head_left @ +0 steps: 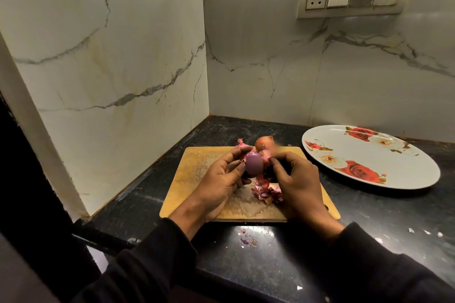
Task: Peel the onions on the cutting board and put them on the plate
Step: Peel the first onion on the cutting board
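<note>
Onion (253, 164), purple, mostly peeled, held above board (197, 165). Left hand (221, 179) grips it, fingers curled round its left side. Right hand (299, 179) beside it, fingertips (272, 160) pinched at its right edge; whether they hold skin, cannot tell. Peels (267, 192) heaped on board below hands. Unpeeled onions (263, 143) at board's far edge. Plate (369, 155), rose-patterned, on counter (270, 265) right of board, apart from it. Skin scraps (247, 238) on counter near board's front edge.

A purple onion (253, 163) is shining. The white plate (403, 174) is showing red and white roses. The board (194, 167) is looking yellow-brown, the counter (369, 241) black.
</note>
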A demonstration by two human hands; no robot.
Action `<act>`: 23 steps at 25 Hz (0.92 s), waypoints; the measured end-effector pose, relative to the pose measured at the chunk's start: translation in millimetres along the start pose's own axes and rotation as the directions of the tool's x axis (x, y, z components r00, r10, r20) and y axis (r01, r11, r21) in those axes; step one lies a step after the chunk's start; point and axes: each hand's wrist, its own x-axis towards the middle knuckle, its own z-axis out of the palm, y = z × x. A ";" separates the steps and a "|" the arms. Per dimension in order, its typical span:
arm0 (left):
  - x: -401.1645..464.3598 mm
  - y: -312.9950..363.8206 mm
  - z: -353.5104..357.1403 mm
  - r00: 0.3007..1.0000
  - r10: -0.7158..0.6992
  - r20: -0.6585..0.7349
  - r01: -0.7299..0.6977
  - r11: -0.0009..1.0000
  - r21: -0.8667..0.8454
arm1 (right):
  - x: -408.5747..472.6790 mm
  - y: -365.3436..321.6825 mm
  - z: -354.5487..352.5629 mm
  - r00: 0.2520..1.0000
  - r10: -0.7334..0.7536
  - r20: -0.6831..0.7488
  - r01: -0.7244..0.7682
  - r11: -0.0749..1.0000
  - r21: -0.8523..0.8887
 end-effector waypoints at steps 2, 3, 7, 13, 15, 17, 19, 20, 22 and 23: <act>0.8 -0.3 -1.1 1.000 -0.003 -0.007 0.002 1.000 -0.027 | -1.1 -0.5 -1.1 1.000 0.012 0.023 -0.012 0.999 -0.031; 1.2 -0.5 -1.1 1.000 0.001 -0.011 -0.001 0.999 -0.033 | -2.0 -1.2 -1.4 1.000 0.001 0.028 0.001 0.999 -0.049; 1.2 -0.7 0.8 0.999 0.020 -0.034 -0.021 0.999 -0.027 | -1.8 -4.3 -1.1 0.997 -0.026 0.068 0.030 0.998 -0.048; 2.7 -3.4 0.3 0.999 0.031 -0.032 -0.031 1.000 -0.002 | -1.3 -5.5 -2.5 0.991 -0.053 0.120 0.066 0.992 -0.107; 2.7 -3.6 0.7 0.999 0.037 -0.025 -0.037 0.999 -0.013 | -1.5 -6.2 -3.5 0.988 -0.041 0.146 0.060 0.990 -0.129; 3.0 -3.5 0.7 0.999 0.037 -0.019 -0.038 0.998 -0.042 | -1.1 -6.9 -3.9 0.988 -0.018 0.155 0.030 0.996 -0.080; 3.0 -3.2 0.5 0.999 0.028 -0.015 -0.029 0.998 -0.053 | -1.2 -8.7 -3.5 0.992 -0.019 0.127 0.018 1.000 0.009; 3.0 -3.0 0.5 1.000 0.021 -0.011 -0.022 0.998 -0.051 | -1.6 -10.0 -3.6 0.993 -0.038 0.113 0.034 0.999 0.035; 3.7 -3.6 0.0 1.000 0.010 0.005 -0.010 0.999 -0.037 | -3.2 -10.3 -3.5 0.991 -0.089 0.100 0.086 0.996 0.041; 4.2 -4.1 -0.1 1.000 0.010 0.011 -0.009 1.000 -0.030 | -3.9 -9.8 -2.9 0.990 -0.110 0.092 0.108 0.994 0.032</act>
